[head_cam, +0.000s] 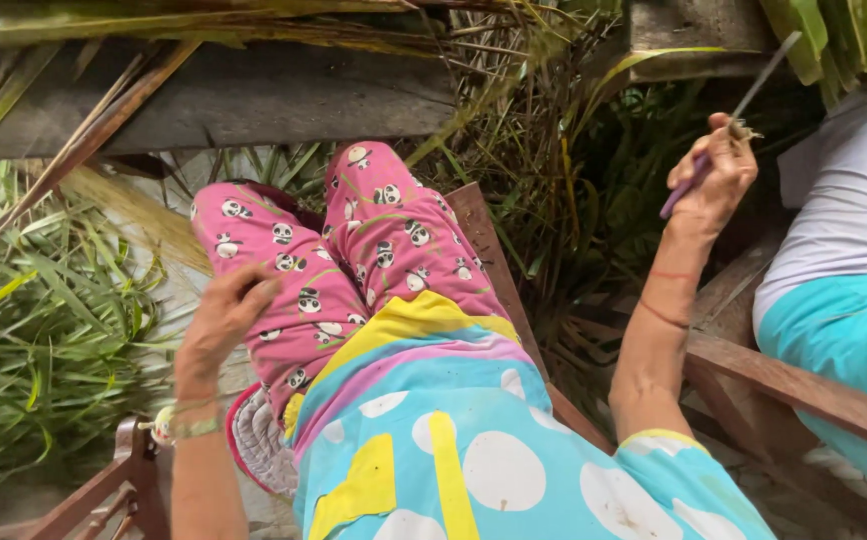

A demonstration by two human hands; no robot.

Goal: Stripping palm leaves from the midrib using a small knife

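My right hand (714,172) is raised at the upper right and grips a knife (744,105) with a purple handle, its thin blade pointing up and away. My left hand (222,318) hangs low beside my left thigh, fingers curled together; I cannot make out anything in it. Its wrist carries thin bands. My legs in pink panda-print trousers (354,260) stretch forward, and I sit on a wooden chair (494,255).
Long green palm leaves (44,320) lie piled at the left. Dry leaf ribs and stalks (514,130) fill the middle ground. Grey wooden planks (254,95) run across the top. Another person in a white top and turquoise shorts (844,320) sits at the right.
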